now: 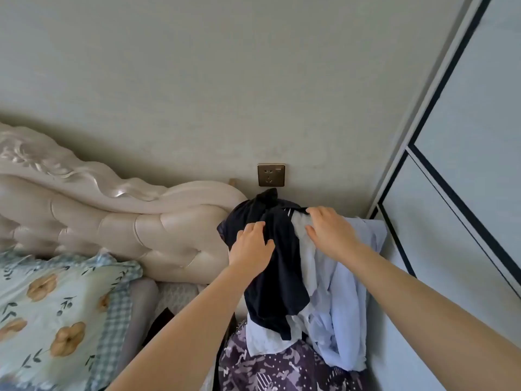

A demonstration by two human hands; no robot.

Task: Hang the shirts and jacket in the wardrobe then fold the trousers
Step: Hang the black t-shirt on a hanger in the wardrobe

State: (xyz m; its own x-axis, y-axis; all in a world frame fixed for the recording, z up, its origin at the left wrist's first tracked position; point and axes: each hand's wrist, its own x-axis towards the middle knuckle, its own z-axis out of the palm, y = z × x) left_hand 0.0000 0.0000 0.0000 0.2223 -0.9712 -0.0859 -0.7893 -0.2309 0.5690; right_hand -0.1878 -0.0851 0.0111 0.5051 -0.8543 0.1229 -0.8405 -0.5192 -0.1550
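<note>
Clothes heap: our navy garment (277,277), white shirt (306,258) and pale blue shirt (346,292) drape over something hidden, between the headboard (141,221) and the wardrobe (451,193).
Left hand (252,248): we clutch the navy garment's upper part.
Right hand (328,232): our fingers curl over the white shirt's top edge, seemingly gripping it.

The left forearm (183,334) and right forearm (437,300) are bare from the lower edge of the frame to the wrists. The left hand (251,249) and right hand (329,235) are bare too.
</note>
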